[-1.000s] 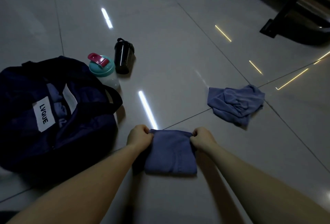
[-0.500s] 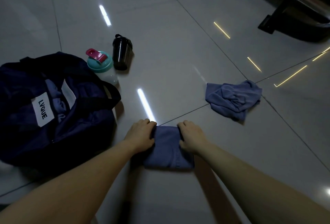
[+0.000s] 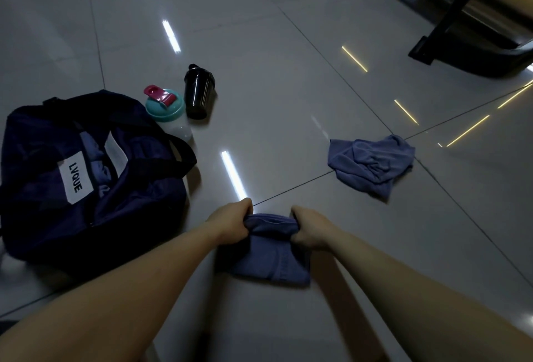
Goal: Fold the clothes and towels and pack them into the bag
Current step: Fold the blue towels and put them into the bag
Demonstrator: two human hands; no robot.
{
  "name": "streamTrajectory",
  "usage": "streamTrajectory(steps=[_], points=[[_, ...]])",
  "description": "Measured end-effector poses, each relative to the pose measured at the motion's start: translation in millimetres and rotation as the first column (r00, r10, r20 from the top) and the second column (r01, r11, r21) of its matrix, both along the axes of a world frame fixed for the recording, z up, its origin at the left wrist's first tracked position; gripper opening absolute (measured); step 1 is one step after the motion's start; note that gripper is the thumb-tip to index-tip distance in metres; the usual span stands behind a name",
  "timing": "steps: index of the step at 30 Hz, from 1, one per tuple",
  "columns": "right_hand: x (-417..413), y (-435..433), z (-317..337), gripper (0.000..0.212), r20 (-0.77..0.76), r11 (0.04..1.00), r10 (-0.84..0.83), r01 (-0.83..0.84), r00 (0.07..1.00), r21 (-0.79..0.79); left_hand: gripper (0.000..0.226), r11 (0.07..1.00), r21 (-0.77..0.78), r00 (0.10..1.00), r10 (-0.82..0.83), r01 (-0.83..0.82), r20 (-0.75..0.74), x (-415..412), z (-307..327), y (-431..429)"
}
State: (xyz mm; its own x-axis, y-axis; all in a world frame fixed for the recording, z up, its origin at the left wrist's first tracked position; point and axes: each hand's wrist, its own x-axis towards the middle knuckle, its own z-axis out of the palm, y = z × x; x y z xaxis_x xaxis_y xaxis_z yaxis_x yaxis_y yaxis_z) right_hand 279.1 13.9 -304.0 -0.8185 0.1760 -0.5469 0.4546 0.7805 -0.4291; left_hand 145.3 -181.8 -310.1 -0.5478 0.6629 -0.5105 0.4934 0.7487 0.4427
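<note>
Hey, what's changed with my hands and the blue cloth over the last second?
The left hand and right hand drew inward, pressed the folded cloth flat, then gripped its far edge, bunching it up. The crumpled cloth, bag, teal-lidded bottle and black shaker stayed put.

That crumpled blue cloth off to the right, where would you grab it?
Likely pinch the crumpled cloth at its far left corner, reaching down from above: that corner lies flat and exposed on the floor, while the middle is bunched.

The glossy tiled floor (image 3: pixel 288 78) bears a navy bag (image 3: pixel 138 217), two shakers, a folded cloth (image 3: pixel 271 260) and a crumpled towel (image 3: pixel 372 165).
</note>
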Motion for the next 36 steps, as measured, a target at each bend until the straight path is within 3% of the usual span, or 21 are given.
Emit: streamTrajectory(steps=[3,6,10,14,20,23,29,36], points=[[1,1,7,0.033,-0.004,1.000,0.002,-0.002,1.000,-0.022,0.040,0.999,0.035,0.999,-0.006,0.005,0.043,-1,8,1],[3,-1,16,0.016,-0.040,0.997,0.030,-0.028,0.999,0.065,0.021,0.996,0.089,0.999,0.027,-0.031,0.045,1,15,4],[8,-4,26,0.016,-0.187,0.981,0.042,-0.006,0.982,0.191,0.010,0.977,0.171,0.982,0.145,-0.124,-0.118,3,24,3],[17,-9,28,0.027,-0.311,0.916,0.228,-0.095,0.923,0.390,0.018,0.984,0.176,0.951,0.083,-0.031,-0.296,16,26,-5],[43,-23,19,0.043,-0.219,0.727,0.533,-0.310,0.817,0.612,0.026,0.985,0.103,0.873,-0.075,0.142,-0.482,37,10,-25],[55,-19,14,0.045,-0.171,0.693,0.568,-0.356,0.805,0.627,0.042,0.936,0.046,0.769,-0.258,0.349,-0.584,41,11,-31],[67,-15,9,0.055,-0.094,0.688,0.551,-0.388,0.829,0.613,0.038,0.796,0.015,0.611,-0.453,0.606,-0.649,62,0,-51],[72,-18,17,0.036,-0.102,0.684,0.543,-0.368,0.834,0.629,0.014,0.812,0.046,0.633,-0.417,0.582,-0.652,64,-6,-54]])
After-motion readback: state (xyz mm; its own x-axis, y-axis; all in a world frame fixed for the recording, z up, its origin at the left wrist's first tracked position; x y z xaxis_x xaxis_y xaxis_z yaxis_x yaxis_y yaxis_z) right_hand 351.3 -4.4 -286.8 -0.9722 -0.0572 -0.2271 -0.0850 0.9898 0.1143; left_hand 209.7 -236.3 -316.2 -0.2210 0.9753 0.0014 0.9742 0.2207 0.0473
